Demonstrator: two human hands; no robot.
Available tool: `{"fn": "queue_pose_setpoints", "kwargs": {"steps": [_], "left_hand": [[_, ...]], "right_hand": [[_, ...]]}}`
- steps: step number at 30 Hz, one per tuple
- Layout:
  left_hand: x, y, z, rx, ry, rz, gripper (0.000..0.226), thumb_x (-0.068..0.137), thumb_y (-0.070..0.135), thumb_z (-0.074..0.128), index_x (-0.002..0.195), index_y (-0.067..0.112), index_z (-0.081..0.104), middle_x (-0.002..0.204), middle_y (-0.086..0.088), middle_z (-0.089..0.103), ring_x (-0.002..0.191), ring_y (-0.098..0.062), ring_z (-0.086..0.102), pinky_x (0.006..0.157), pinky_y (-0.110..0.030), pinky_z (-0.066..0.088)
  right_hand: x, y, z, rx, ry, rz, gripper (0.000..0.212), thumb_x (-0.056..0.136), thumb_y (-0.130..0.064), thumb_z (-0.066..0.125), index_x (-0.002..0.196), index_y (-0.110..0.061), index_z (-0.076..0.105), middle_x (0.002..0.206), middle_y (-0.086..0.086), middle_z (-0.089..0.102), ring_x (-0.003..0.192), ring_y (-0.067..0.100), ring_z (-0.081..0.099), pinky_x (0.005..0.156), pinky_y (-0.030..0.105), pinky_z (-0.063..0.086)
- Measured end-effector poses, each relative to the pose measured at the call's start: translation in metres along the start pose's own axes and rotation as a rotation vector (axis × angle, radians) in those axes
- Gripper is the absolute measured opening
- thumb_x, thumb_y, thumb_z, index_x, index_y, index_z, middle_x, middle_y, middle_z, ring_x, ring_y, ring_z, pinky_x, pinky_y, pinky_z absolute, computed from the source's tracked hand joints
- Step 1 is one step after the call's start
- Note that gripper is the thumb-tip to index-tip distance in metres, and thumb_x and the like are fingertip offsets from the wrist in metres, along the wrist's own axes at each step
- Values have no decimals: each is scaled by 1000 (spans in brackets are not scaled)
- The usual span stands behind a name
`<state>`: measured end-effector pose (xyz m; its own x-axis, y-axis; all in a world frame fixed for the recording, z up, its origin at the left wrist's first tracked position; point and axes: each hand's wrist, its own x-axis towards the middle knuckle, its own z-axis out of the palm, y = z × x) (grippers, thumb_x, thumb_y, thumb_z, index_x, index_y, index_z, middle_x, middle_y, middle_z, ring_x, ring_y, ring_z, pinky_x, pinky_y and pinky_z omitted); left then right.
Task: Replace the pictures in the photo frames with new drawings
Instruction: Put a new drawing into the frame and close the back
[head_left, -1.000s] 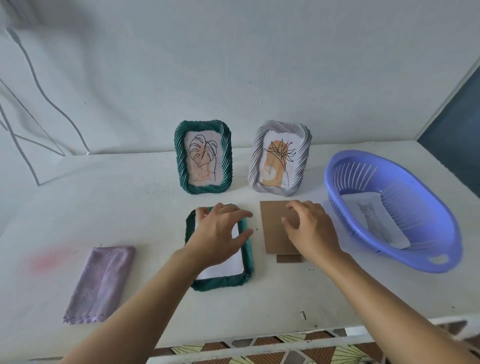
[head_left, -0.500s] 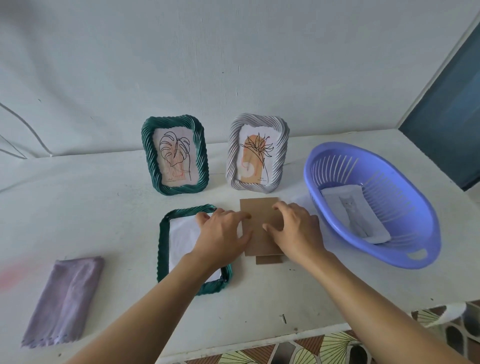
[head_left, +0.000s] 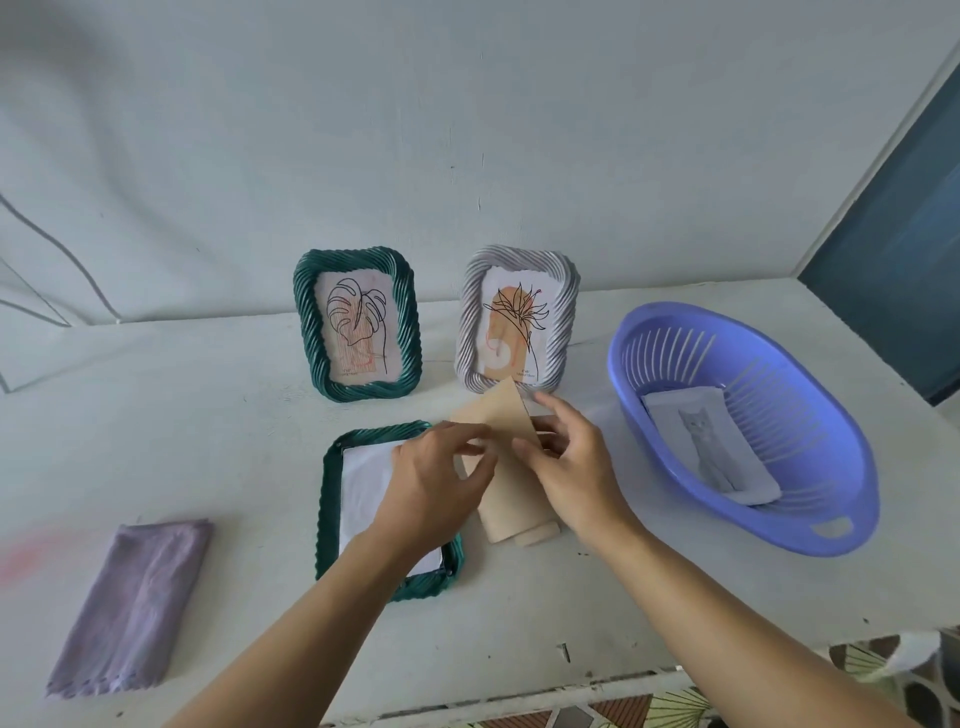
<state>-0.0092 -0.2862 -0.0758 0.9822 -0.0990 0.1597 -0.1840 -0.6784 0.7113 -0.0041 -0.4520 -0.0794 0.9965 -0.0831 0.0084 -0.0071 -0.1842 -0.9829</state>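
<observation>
The step in hand looks like closing up the green frame (head_left: 330, 499) that lies face down on the tabletop (head_left: 234, 441), near the middle. A white sheet (head_left: 366, 478) already sits in its open back, so the picture swap for this frame seems done. The cardboard backing (head_left: 511, 501) has yet to go on.

The backing is just right of that frame. Its far end is tipped up off the tabletop, and its near end, with a small tab, is low by the surface. The left hand (head_left: 436, 483) reaches over the frame's right side, and its curled fingers appear to pinch the backing's left edge. The right hand (head_left: 571, 467) grips the right edge, thumb on the near face and fingers behind.

The next move calls for carrying the backing left, squaring it over the white sheet and pressing it flat inside the rim. The sheet must not shift or crease underneath.

The backing is plain tan card, thin and stiff-looking. The flat frame has a twisted, rope-like rim.

Farther back stand a second green frame (head_left: 358, 325) and a grey frame (head_left: 517, 319), each holding a plant drawing. A cat drawing (head_left: 709, 452) lies in the blue basket (head_left: 779, 530) at the right.
</observation>
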Motion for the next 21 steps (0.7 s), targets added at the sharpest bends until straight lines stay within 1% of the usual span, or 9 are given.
{"fn": "queue_pose_setpoints", "kwargs": {"steps": [2,4,5,7,9,11,14,18,21], "left_hand": [[0,4,-5,-1,-15,9,25,92,35,66,115,29,73,115,13,69,100,1,64,92,-24,49],[-1,9,-10,-52,-42,-13,29,95,39,63,120,28,71,119,13,67,105,1,61,89,-10,42],[-2,12,-14,-108,-57,-47,30,96,41,62,122,29,70,120,12,66,105,3,62,87,-8,42],[-3,17,-20,-253,-69,-129,31,97,42,60,124,31,69,121,11,67,103,3,66,87,-14,47],[-5,19,-26,-353,-55,-170,30,96,47,58,121,35,70,114,9,72,100,-7,70,93,-32,55],[-9,22,-32,-416,-24,-181,27,95,49,57,115,38,73,103,12,76,95,-16,73,96,-46,54],[-13,26,-42,-523,67,-174,17,97,31,63,110,33,76,101,16,76,95,-11,73,96,-42,55],[-17,24,-57,-624,151,-190,18,95,21,68,111,19,75,102,8,77,97,-10,73,94,-36,57],[-21,18,-68,-658,173,-191,20,96,11,64,107,23,75,98,8,77,97,-12,73,85,-23,57]], "right_hand": [[-3,-9,4,-15,9,-77,42,88,-1,69,119,-29,63,99,-12,72,87,1,68,78,16,51],[-6,-15,6,-13,2,-134,34,88,-4,69,108,-31,69,97,-13,75,86,6,69,78,20,53],[-7,-18,7,0,1,-143,29,88,-6,70,105,-30,71,96,-12,75,85,9,69,78,23,55],[-10,-23,9,29,3,-142,20,88,-13,73,102,-28,74,94,-11,75,83,11,68,78,29,55],[-14,-27,14,32,-6,-162,15,89,-17,73,101,-27,74,95,-12,74,84,6,67,78,29,54],[-17,-30,19,-2,-25,-186,16,91,-18,72,106,-25,73,102,-13,72,98,8,66,85,34,55],[-24,-37,27,11,-91,-230,24,90,-16,72,112,-24,71,110,-13,68,109,12,64,90,40,56],[-31,-44,36,16,-196,-303,35,88,-11,73,121,-23,69,116,-16,61,117,12,59,93,31,54],[-30,-47,40,-63,-239,-365,36,89,-14,72,124,-20,69,121,-14,59,121,6,55,96,17,46]]}}
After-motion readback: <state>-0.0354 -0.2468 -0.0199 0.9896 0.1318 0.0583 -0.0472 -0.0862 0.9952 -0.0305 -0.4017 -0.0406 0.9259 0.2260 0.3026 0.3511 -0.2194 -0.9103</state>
